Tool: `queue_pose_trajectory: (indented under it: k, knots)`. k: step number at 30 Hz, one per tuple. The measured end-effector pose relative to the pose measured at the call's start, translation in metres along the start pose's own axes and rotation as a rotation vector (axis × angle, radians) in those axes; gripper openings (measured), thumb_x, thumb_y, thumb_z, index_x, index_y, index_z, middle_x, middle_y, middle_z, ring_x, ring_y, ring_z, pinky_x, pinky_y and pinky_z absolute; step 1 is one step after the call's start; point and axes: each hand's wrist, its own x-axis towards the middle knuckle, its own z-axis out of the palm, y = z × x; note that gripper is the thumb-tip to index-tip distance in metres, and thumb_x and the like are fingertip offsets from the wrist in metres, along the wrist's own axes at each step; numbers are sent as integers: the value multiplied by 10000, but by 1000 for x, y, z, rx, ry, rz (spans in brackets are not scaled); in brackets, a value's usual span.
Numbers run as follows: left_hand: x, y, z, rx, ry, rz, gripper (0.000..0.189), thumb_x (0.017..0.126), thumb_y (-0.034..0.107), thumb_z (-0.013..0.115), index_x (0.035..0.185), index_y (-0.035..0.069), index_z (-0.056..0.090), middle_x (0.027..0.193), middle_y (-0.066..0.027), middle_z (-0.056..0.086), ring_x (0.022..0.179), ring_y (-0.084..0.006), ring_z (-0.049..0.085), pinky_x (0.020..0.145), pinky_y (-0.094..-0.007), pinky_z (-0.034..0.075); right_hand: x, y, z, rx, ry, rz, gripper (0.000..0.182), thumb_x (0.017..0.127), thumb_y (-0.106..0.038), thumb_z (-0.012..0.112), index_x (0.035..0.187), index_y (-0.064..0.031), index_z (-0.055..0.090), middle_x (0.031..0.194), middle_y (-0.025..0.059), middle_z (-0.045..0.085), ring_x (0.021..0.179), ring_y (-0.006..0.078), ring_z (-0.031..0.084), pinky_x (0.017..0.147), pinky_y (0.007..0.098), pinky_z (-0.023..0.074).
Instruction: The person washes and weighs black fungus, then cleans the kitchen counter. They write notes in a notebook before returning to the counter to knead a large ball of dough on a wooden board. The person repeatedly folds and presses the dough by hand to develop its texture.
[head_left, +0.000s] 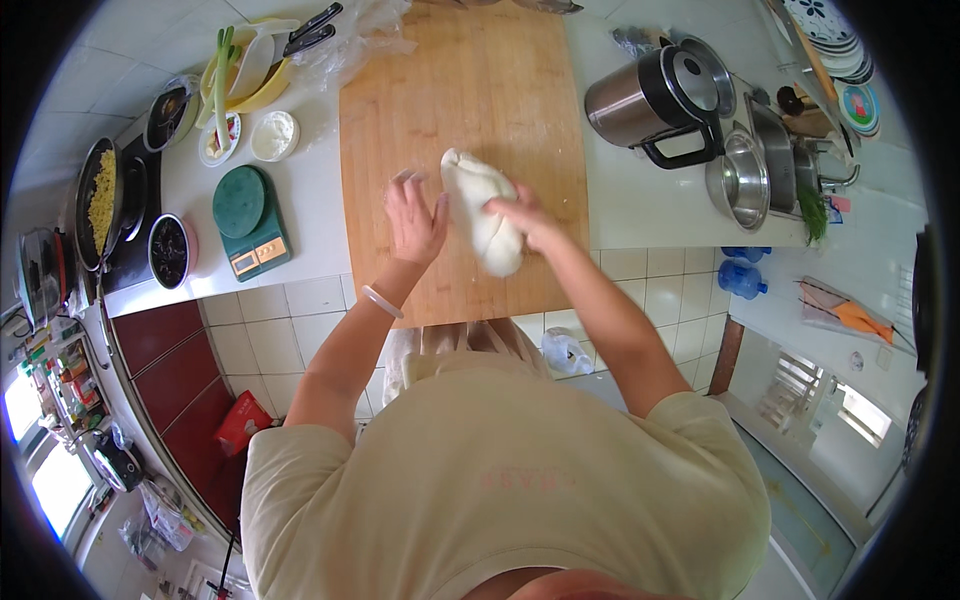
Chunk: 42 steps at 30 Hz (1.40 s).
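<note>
A long, folded piece of white dough (484, 214) lies slantwise over a large wooden board (465, 90), its lower end towards me. My right hand (523, 216) grips the dough from its right side, with the fingers over its middle. To the left of the dough, my left hand (417, 217) is over the board with its fingers apart and slightly blurred; it holds nothing. Whether the dough rests fully on the board or is partly lifted, I cannot tell.
Left of the board are a green kitchen scale (251, 223), a small tub of white powder (274, 136), a bowl of dark food (169, 251) and a yellow basin (262, 91) with knives above. To the right stand a steel jug (651, 103) and a metal bowl (738, 180).
</note>
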Motion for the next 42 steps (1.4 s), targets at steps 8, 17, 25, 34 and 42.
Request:
queue_pose_trajectory:
  k: [8, 17, 25, 34, 42]
  knots:
    - [-26, 44, 37, 160, -89, -28, 527, 882, 278, 457, 1357, 68, 365, 1399, -189, 328, 1322, -353, 279, 1078, -501, 195, -10, 34, 62, 50, 381, -719, 469, 831, -198, 600, 1232, 18, 490, 1253, 199, 510, 1160, 306, 495, 969, 399, 388]
    - [34, 14, 63, 597, -189, 11, 406, 847, 316, 476, 1240, 211, 475, 1202, -94, 465, 1130, -296, 430, 937, -433, 361, 48, 6, 54, -425, 641, -798, 351, 850, -197, 458, 1119, 14, 540, 1092, 207, 569, 1000, 385, 524, 886, 466, 411]
    - [104, 10, 54, 322, -376, -214, 399, 814, 301, 563, 1181, 146, 545, 1135, -147, 559, 1034, -360, 525, 878, -445, 435, 91, -39, 25, -364, 466, -228, 338, 901, -324, 439, 788, -56, 611, 834, 151, 611, 826, 330, 568, 710, 414, 442]
    - [-29, 53, 24, 383, -192, 217, 345, 813, 274, 503, 1101, 90, 550, 1044, -92, 574, 992, -278, 526, 841, -430, 390, -46, 8, 57, -290, 569, -773, 224, 900, -216, 456, 972, -44, 579, 983, 130, 604, 918, 288, 551, 825, 403, 396]
    - [-42, 27, 50, 383, -77, 371, 357, 804, 332, 477, 1077, 126, 583, 1084, -106, 536, 1009, -327, 497, 875, -493, 354, -30, 31, 31, -601, 509, -981, 337, 882, -222, 399, 1113, -48, 573, 1166, 155, 552, 1093, 339, 491, 939, 460, 344]
